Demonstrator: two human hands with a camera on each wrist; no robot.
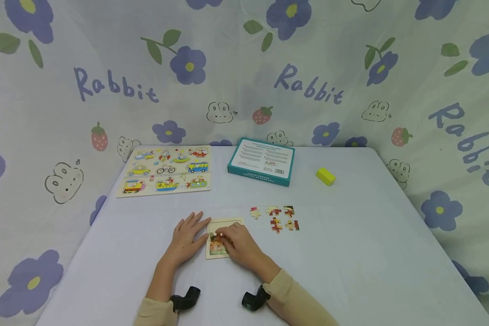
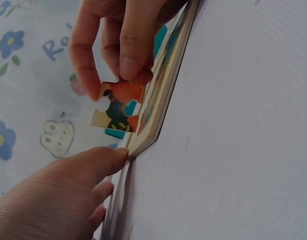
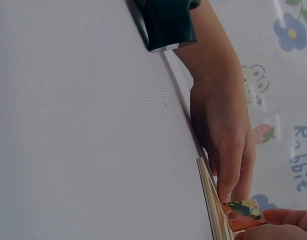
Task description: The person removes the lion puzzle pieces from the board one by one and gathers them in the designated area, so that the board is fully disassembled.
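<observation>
The left hand (image 1: 187, 236) lies low on the table (image 1: 350, 253), back upward, its fingers spread and pointing away from the body. The thumb reaches sideways to the left edge of a shallow wooden puzzle tray (image 1: 208, 257), touching it, and the index fingertip rests near the tray's far left corner. This grip is released, with nothing grasped. The left forearm comes up from the near edge, leaning slightly rightward.

The right hand (image 1: 240, 245) arches over the tray's right side, its forearm slanting in from the lower right and its bent fingers pointing left. This grip is grasping a puzzle piece (image 2: 117, 111), pinched between thumb and fingers. The piece is tilted up on edge at the tray's left side, close to the left thumb; whether it touches the tray cannot be told. Other pieces (image 1: 217, 247) lie in the near part of the tray, partly covered by the right hand.

Five loose pieces (image 1: 275, 224) sit right of the tray in two rows. Farther back are a vehicle picture board (image 1: 167, 183), a teal and white box (image 1: 258, 158) and a yellow block (image 1: 325, 176).
</observation>
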